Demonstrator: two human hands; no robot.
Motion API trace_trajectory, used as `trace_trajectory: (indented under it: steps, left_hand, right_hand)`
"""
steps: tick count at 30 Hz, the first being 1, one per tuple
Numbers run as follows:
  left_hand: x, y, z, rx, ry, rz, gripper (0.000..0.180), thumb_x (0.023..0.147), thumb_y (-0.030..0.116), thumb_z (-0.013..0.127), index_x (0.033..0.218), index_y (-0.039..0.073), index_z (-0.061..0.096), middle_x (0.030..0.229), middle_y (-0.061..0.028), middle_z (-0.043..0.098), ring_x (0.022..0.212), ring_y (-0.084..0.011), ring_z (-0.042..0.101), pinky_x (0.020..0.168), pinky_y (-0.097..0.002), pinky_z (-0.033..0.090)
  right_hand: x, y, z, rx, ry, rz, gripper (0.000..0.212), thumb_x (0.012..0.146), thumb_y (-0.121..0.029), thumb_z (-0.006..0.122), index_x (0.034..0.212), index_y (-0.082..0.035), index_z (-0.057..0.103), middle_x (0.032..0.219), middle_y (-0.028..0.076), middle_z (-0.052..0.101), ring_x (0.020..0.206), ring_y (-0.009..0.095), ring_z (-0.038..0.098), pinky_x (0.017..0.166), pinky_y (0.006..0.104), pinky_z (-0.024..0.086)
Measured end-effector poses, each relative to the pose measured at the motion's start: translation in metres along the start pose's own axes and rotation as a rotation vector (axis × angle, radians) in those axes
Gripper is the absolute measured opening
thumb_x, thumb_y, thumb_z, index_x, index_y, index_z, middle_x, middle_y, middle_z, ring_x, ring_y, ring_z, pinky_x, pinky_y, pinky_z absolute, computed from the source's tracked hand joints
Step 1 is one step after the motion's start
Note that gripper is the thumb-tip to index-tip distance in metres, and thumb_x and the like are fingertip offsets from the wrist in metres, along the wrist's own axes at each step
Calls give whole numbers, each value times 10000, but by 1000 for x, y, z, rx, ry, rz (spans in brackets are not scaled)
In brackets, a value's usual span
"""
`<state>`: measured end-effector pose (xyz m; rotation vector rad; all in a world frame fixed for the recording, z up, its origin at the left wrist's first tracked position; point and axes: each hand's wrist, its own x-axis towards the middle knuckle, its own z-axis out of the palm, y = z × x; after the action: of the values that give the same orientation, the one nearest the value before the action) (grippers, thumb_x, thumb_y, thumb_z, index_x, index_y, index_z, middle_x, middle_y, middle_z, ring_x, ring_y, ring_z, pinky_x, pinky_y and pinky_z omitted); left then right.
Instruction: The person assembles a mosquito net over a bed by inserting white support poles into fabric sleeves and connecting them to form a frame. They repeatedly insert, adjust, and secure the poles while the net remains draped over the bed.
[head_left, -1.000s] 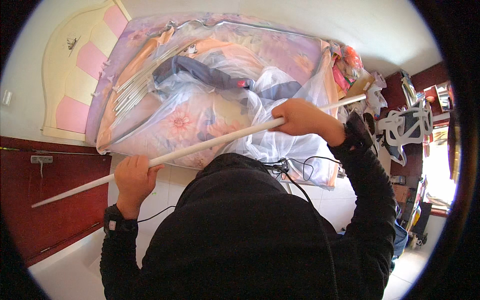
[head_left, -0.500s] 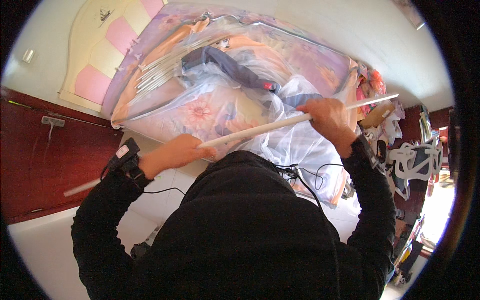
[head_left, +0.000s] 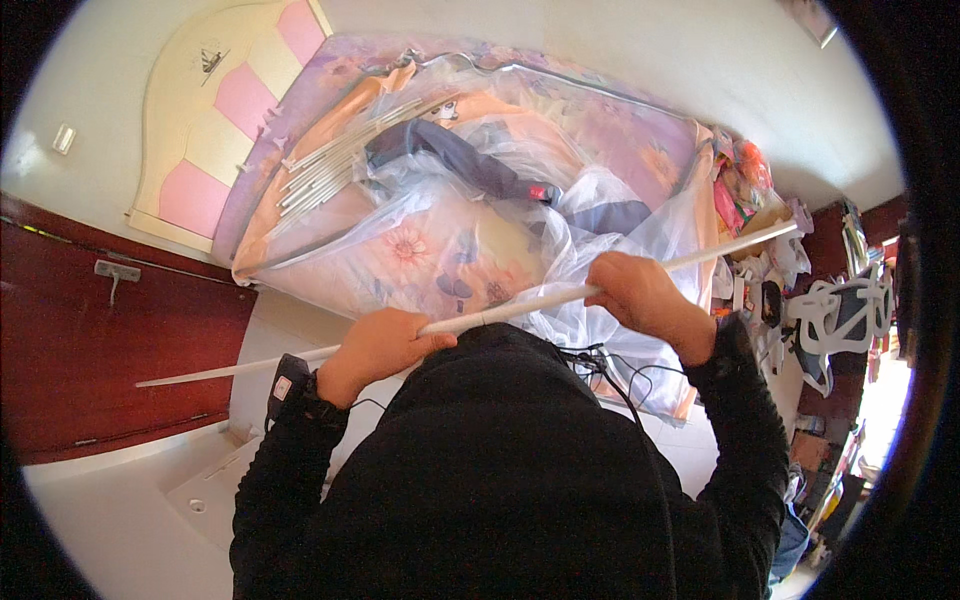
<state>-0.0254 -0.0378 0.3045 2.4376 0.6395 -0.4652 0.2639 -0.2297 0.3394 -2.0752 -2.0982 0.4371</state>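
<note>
A long thin white pole runs across in front of my body, its right end a little higher than its left. My left hand is wrapped round it left of the middle, and my right hand grips it further right. Both ends stick out well past my hands. Beyond the pole lies a sheer white net with orange edging, bunched over a flowered mattress. Several more white poles lie together on the bed's left part. A dark padded bundle rests among the net's folds.
A cream and pink headboard stands at the far left, above a dark red door. At the right are a white-framed chair and piled bags and boxes. Black cables hang by my waist.
My left hand has moved right along with its forearm, nearer my body's middle. The pole's right end has dropped, so it lies flatter. My right hand has come slightly lower and left, still gripping.
</note>
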Motion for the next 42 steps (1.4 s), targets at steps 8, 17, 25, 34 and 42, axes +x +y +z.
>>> trace_trajectory:
  steps: [8, 17, 25, 34, 42]
  left_hand:
    - [-2, 6, 11, 54, -17, 34, 606, 867, 630, 438, 836, 60, 643, 753, -188, 638, 749, -388, 617, 651, -480, 466]
    - [-5, -5, 11, -87, -126, 66, 574, 876, 586, 463, 837, 42, 642, 752, -200, 623, 739, -389, 602, 651, -463, 444]
    - [0, -2, 7, -139, -112, 33, 461, 878, 476, 547, 877, 22, 622, 771, -202, 623, 764, -394, 610, 665, -447, 454]
    - [2, -24, 35, -120, 497, 285, 213, 804, 193, 685, 910, 34, 591, 716, -161, 579, 685, -370, 573, 602, -419, 441]
    - [4, -23, 6, -283, 79, 231, 286, 930, 295, 536, 890, 28, 630, 574, -64, 509, 520, -164, 479, 499, -310, 371]
  right_hand:
    - [-13, -9, 11, -24, -4, -11, 185, 843, -270, 596, 890, -92, 575, 741, 85, 580, 745, 298, 586, 626, 418, 462]
    - [-19, -27, 6, -106, 124, -76, 255, 823, -348, 592, 808, -102, 531, 734, 50, 573, 734, 253, 593, 617, 392, 462]
    - [-19, -29, 0, -8, 256, -156, 125, 815, -203, 573, 832, -89, 522, 790, 56, 552, 790, 254, 583, 657, 382, 480]
    - [-32, -34, 5, -48, 352, -57, 109, 807, -175, 565, 850, -95, 507, 736, 41, 531, 764, 254, 590, 661, 355, 468]
    - [-45, -37, 11, -71, 465, -68, 97, 820, -179, 550, 802, -83, 553, 755, 49, 567, 809, 246, 592, 684, 375, 462]
